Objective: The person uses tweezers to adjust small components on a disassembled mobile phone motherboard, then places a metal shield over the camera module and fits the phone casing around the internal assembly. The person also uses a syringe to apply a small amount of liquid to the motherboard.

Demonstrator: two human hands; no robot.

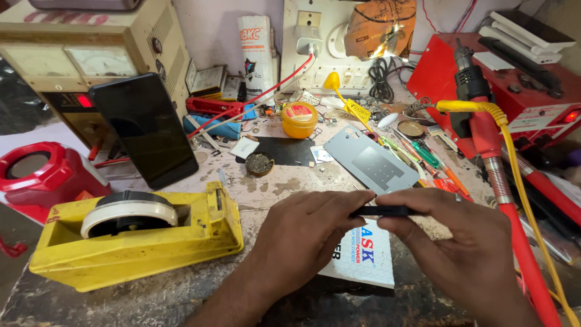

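Yellow tape dispenser point(136, 233) far left on the worn bench point(284, 181). Our left hand point(302, 233) and right hand point(451, 239) meet over a white card point(363, 260), both pinching 1 small flat black part point(381, 211) by its ends. Red soldering iron point(514, 200) rightmost.

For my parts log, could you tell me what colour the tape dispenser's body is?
The tape dispenser is yellow, seen in the head view.

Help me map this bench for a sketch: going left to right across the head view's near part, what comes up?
Yellow tape dispenser → left hand → small black part pinched by both hands → right hand → red tube.
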